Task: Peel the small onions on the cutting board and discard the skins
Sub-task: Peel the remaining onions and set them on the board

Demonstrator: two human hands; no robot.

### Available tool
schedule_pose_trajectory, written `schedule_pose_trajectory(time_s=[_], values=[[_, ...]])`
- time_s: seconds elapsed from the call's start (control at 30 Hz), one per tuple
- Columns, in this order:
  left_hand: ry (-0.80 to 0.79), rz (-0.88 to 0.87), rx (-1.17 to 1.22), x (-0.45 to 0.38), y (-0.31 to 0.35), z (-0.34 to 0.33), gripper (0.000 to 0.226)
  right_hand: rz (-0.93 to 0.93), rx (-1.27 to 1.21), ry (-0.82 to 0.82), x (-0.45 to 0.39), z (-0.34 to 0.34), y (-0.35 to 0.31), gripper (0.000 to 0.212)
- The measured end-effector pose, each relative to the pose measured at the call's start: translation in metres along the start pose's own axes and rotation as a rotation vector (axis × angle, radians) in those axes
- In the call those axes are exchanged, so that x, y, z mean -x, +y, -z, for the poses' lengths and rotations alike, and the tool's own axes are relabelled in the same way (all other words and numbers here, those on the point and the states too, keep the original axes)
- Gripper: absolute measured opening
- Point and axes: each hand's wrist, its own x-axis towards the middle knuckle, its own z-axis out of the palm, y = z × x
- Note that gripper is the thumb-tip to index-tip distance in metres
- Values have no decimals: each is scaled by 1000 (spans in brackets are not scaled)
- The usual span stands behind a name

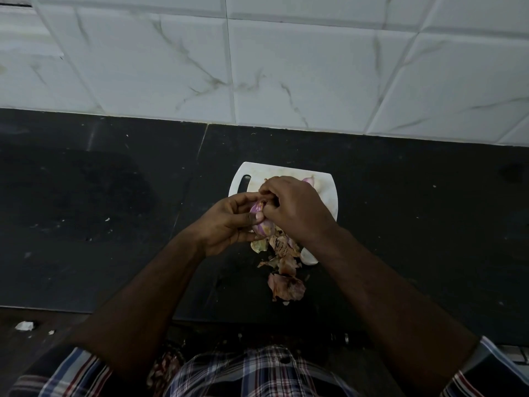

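Left hand: my left hand [229,222] grips a small onion [262,222].
Right hand: my right hand [294,207] pinches its skin.
Peels: loose skins [286,276] on the bench [114,196] beside the cutting board [326,190].

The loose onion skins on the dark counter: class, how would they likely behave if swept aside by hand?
The onion skins look thin, curled and papery, so probably very light and floppy. They lie in separate scraps, so they would likely scatter or crumple rather than slide together.
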Motion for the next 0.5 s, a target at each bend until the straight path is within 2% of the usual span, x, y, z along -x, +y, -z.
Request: schedule_pose_trajectory(time_s=[0.27, 0.4, 0.5], values=[[21, -5, -36, 0, 1, 2, 55, -109, -81, 14, -1, -3, -3, 13], [36, -2, -44, -1, -2, -2, 52, -147, -83, -12, -2, -4, -1, 11], [52, 12, -37, -2, -3, -3, 44, -150, -209, -44, -3, 3, 5, 17]])
